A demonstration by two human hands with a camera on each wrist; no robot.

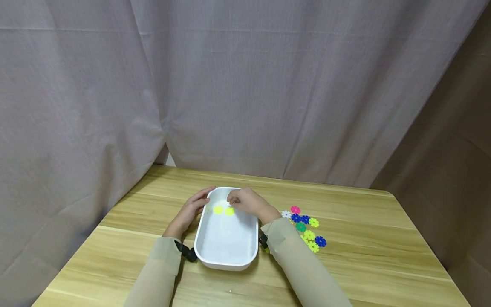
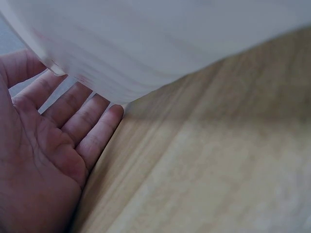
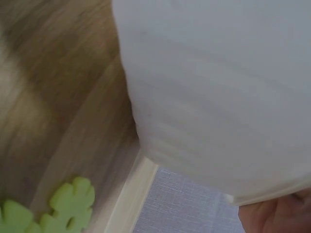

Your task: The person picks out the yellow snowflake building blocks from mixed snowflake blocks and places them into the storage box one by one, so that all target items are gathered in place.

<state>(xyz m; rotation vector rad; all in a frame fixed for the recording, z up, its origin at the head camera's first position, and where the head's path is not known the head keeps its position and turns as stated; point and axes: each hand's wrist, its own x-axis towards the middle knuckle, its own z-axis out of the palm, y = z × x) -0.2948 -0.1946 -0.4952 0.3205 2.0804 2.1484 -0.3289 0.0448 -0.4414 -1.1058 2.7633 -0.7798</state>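
A white rectangular tray stands on the wooden table, with two yellow flower-shaped discs inside, one yellow disc left of the other yellow disc. My left hand holds the tray's left side near the far end, thumb over the rim. In the left wrist view its fingers rest against the outer wall. Over the tray's far right part reaches my right hand, fingers bent down just above the right yellow disc. Whether they pinch anything is hidden. The right wrist view shows mostly the tray's outer wall.
Right of the tray lie several loose flower-shaped discs: a pink disc, a white disc, a green disc, blue discs and yellow discs. My right sleeve covers part of them. A grey curtain hangs behind the table.
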